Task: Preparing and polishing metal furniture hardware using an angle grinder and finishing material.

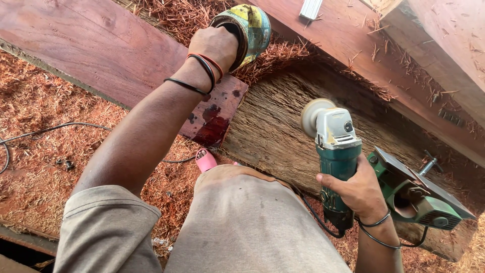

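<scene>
— Angle grinder point(334, 151), green body and grey head, gripped around the barrel by the right hand point(359, 189), sanding disc point(312, 115) tilted up and off the rough board point(283, 126) below.

— And the left hand point(216, 44)?

— Wrapped around the rim of a yellow-and-green tin point(247, 31), tilted over the reddish plank point(116, 55); dark wet stain point(214, 124) already on that plank's end.

— Risks from here?

— Probably the cord point(316, 217): trailing from the grinder's tail across the lap, close enough to snag on a knee. Single-handed hold too, so likely kickback if the disc catches on the torn fibres. Tin held at a slant, so a possible spill onto the shavings point(40, 111). Cannot tell whether the disc is spinning.

— Room to move?

— Open stretch of rough board ahead of the disc. Tight on the right: green power planer point(419, 194) lying just beside the wrist. Plank end and its corner near the left of the board, long beam point(384, 65) running along the far side. Pink sandal point(205, 160) just beside the plank's lower edge.
</scene>
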